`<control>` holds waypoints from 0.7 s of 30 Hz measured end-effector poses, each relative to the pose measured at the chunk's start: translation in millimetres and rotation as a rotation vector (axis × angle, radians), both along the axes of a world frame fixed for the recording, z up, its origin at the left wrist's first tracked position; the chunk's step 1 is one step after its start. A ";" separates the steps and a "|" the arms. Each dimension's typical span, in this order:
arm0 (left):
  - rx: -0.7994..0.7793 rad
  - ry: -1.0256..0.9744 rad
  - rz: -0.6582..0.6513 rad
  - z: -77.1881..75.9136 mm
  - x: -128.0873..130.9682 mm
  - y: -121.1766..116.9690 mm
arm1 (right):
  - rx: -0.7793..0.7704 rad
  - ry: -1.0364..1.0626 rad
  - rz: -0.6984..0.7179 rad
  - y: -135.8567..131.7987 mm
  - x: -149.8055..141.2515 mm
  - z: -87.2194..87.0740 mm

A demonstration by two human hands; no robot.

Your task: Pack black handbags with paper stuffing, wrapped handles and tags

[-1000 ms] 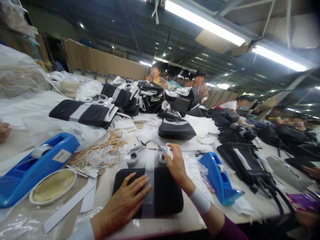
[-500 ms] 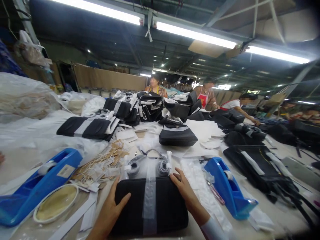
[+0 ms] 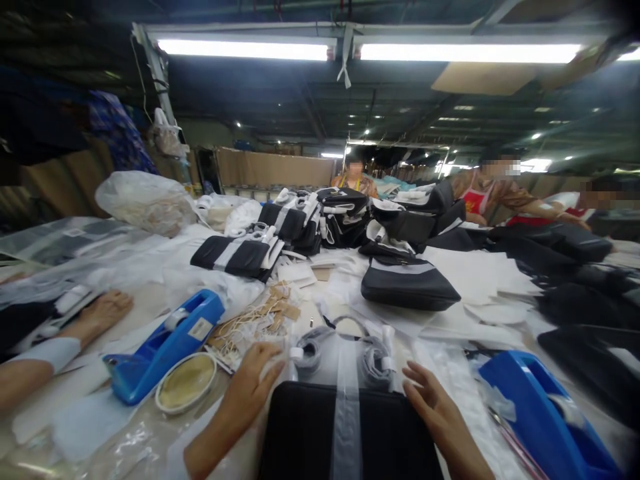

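Observation:
Flat on the table before me lies a black bag (image 3: 305, 433), a clear wrapping strip (image 3: 347, 427) running down its middle. Beyond its top edge are two coiled grey straps (image 3: 307, 353), partly covered in plastic. My left hand (image 3: 257, 380) is off the bag's upper left corner, fingers loosely extended and holding nothing. My right hand (image 3: 425, 393) is at the upper right corner with its fingers apart; whether it touches the bag I cannot tell.
Blue tape dispensers stand at left (image 3: 165, 347) and right (image 3: 545, 407). A round dish (image 3: 187, 383) and strung tags (image 3: 260, 320) lie nearby. Wrapped bags (image 3: 235, 257) are piled behind. A co-worker's hand (image 3: 107, 310) is at far left; other people work across the table.
My view has turned left, so the scene sits further right. My left hand has come off the bag's face to beyond its upper left corner. A co-worker's arm now shows at left.

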State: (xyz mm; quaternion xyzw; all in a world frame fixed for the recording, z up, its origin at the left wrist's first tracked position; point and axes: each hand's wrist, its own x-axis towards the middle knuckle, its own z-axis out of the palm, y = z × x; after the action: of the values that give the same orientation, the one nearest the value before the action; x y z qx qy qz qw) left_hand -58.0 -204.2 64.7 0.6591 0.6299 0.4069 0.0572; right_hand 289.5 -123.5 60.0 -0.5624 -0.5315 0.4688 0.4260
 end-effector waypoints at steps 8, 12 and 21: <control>-0.159 0.145 0.119 48.2 -69.9 180.6 | 0.259 0.095 -0.035 65.8 -41.4 59.2; -0.263 0.093 0.183 41.5 -79.3 246.7 | 0.304 0.151 0.005 83.9 -59.0 67.7; -0.293 -0.370 0.148 59.5 -93.2 278.5 | 0.295 0.105 0.065 88.9 -55.5 70.2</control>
State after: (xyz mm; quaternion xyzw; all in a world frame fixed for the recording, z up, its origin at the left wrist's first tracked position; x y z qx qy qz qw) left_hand -151.2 74.4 124.2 0.5102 0.7075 0.4281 0.2364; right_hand 234.0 -34.6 130.2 -0.4507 -0.5895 0.4280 0.5159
